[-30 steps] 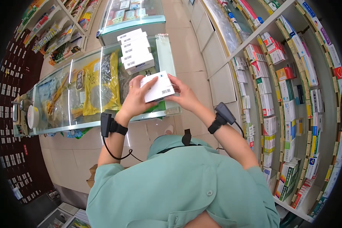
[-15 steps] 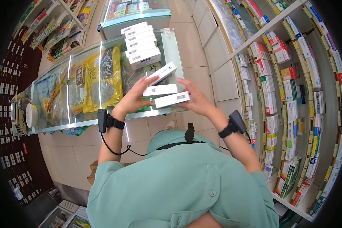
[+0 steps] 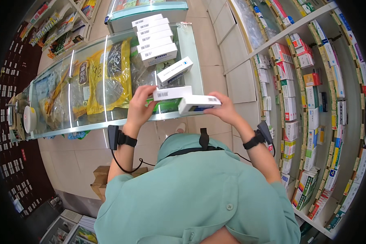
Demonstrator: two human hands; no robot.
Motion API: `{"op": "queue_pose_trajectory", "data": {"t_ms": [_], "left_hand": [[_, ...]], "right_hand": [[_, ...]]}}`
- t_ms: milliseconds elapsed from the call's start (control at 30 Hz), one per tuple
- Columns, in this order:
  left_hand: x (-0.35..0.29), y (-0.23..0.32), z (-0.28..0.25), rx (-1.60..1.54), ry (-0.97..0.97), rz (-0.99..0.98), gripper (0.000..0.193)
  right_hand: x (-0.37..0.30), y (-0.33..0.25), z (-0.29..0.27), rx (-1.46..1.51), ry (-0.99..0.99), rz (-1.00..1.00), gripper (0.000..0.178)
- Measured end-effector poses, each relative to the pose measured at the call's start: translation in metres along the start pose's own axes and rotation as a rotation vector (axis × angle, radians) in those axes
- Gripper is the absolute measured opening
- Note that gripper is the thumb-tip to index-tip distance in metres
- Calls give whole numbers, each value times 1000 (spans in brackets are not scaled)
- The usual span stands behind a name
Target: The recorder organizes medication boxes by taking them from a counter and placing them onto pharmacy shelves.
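Observation:
My right hand (image 3: 221,109) is closed on the right end of a small white carton (image 3: 193,103), tilted so a dark printed side shows. Just left of it, a second white carton (image 3: 173,93) has its left end between the fingers and thumb of my left hand (image 3: 141,106). Beyond these two, a third white carton (image 3: 175,70) lies at a slant on the glass counter, untouched. Farther off, a row of several similar white cartons (image 3: 160,55) stands close together, barcoded ends facing left.
The glass-topped counter (image 3: 193,61) shows yellow plastic bags (image 3: 94,87) of dried goods beneath it. A round white-topped device (image 3: 29,118) sits at its left end. Shelves packed with medicine boxes (image 3: 288,87) rise on the right. A cardboard box (image 3: 99,179) lies on the floor.
My right hand has drawn the nearest carton right and turned it. The hands are farther apart, and my left hand is now at the second carton's left end. The view has shifted slightly.

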State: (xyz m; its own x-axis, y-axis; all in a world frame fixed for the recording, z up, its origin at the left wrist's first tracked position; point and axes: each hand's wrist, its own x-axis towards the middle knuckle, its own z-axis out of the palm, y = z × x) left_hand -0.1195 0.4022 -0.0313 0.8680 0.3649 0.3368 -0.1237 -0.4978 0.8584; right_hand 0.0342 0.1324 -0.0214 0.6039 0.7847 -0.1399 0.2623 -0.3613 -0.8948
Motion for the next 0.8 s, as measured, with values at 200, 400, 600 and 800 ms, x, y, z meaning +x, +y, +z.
{"op": "queue_pose_trajectory", "data": {"t_ms": [200, 400, 600, 800], "left_hand": [[-19, 0, 0, 450, -199, 424, 37], [-12, 17, 11, 261, -148, 173, 73], [-28, 46, 45, 292, -177, -217, 68], [-31, 46, 77, -758, -279, -701, 59]], "right_hand": [[-21, 8, -3, 493, 71, 170, 35], [-14, -2, 8, 498, 63, 277, 34], [-16, -24, 14, 781, 118, 394, 34], [-19, -40, 14, 973, 71, 316, 37]]}}
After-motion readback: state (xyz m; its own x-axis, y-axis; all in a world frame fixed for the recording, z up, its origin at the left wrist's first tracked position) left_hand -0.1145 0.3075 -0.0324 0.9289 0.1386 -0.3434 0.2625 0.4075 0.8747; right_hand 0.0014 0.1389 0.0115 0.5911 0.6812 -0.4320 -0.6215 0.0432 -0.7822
